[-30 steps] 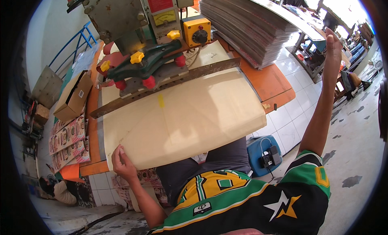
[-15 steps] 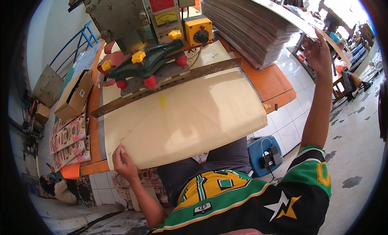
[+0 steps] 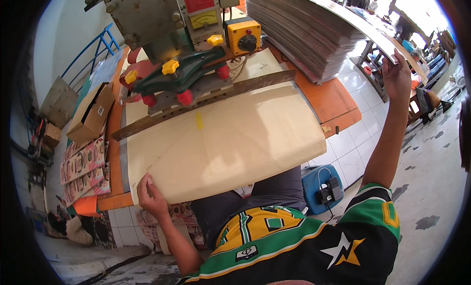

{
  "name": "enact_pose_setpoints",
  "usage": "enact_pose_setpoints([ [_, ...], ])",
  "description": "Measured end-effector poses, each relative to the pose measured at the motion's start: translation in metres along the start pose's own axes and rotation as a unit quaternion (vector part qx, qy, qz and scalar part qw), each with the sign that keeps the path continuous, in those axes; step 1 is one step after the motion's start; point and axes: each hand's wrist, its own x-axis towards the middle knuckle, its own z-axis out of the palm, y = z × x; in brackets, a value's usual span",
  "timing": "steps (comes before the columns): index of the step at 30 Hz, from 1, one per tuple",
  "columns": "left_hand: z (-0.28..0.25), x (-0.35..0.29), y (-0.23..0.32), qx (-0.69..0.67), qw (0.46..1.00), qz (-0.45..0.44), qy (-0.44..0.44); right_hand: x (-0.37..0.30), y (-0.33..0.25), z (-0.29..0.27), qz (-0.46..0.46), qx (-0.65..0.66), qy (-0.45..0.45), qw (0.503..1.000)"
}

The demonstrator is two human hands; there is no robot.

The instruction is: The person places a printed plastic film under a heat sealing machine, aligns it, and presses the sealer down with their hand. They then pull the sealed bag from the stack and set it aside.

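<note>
A wide cream sheet [image 3: 235, 142] with a short yellow strip covers the work surface, its near edge curving down over my lap. My left hand [image 3: 152, 195] rests at the near left corner of this sheet, fingers slightly bent and thumb apart, holding nothing. Out to the far right, my raised right hand [image 3: 396, 79] has its fingers closed on the corner of a thin white sheet [image 3: 351, 17]. That sheet lies on top of a tall stack of thin sheets [image 3: 304, 37], and its held end reaches past the stack.
A press machine with a dark green clamp [image 3: 189, 71], yellow knobs and a long metal bar [image 3: 211, 104] stands across the table [image 3: 338, 106]. A yellow control box [image 3: 244, 37] sits behind. Left are a cardboard box [image 3: 91, 113] and printed packs [image 3: 83, 167]; a blue stool [image 3: 319, 187] holds adapters.
My right hand has come down a little and its fingers have closed on the white sheet's corner. The left hand stays at the cream sheet's corner.
</note>
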Motion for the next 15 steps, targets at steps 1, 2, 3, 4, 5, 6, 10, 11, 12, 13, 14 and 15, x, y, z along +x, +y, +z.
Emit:
enact_pose_setpoints([
  [1, -0.001, 0.0, 0.002, 0.008, 1.0, 0.003, 0.001, -0.002, 0.003, 0.005, -0.008, 0.033, 0.027, 0.999],
  [2, -0.003, 0.001, 0.004, 0.015, 1.0, 0.005, 0.002, 0.003, 0.007, -0.001, -0.005, 0.044, 0.013, 0.999],
  [3, -0.004, 0.001, 0.005, 0.019, 1.0, 0.007, 0.003, 0.011, 0.01, -0.008, -0.005, 0.054, -0.001, 0.999],
  [4, -0.003, 0.001, 0.005, 0.016, 1.0, 0.005, 0.003, 0.018, 0.011, -0.015, -0.006, 0.062, -0.015, 0.998],
  [5, -0.002, 0.001, 0.005, 0.014, 1.0, 0.004, 0.003, 0.026, 0.012, -0.018, 0.005, 0.06, -0.035, 0.998],
  [6, -0.002, 0.001, 0.004, 0.014, 1.0, 0.002, 0.002, 0.03, 0.013, -0.016, 0.018, 0.059, -0.054, 0.997],
  [10, -0.002, 0.001, 0.002, 0.013, 1.0, 0.002, 0.002, 0.048, 0.019, -0.021, 0.046, 0.012, -0.076, 0.996],
  [11, -0.002, 0.001, 0.003, 0.012, 1.0, 0.002, 0.0, 0.059, 0.021, -0.027, 0.056, 0.001, -0.096, 0.994],
  [12, -0.002, 0.001, 0.003, 0.012, 1.0, 0.001, -0.001, 0.065, 0.024, -0.025, 0.048, 0.015, -0.071, 0.996],
  [13, -0.002, 0.001, 0.003, 0.011, 1.0, 0.0, -0.002, 0.071, 0.028, -0.023, 0.04, 0.028, -0.045, 0.998],
  [14, -0.001, 0.002, 0.004, 0.01, 1.0, -0.001, -0.003, 0.076, 0.031, -0.021, 0.032, 0.042, -0.02, 0.998],
  [15, -0.002, 0.001, 0.004, 0.01, 1.0, -0.004, -0.003, 0.083, 0.034, -0.02, 0.037, 0.035, -0.03, 0.998],
])
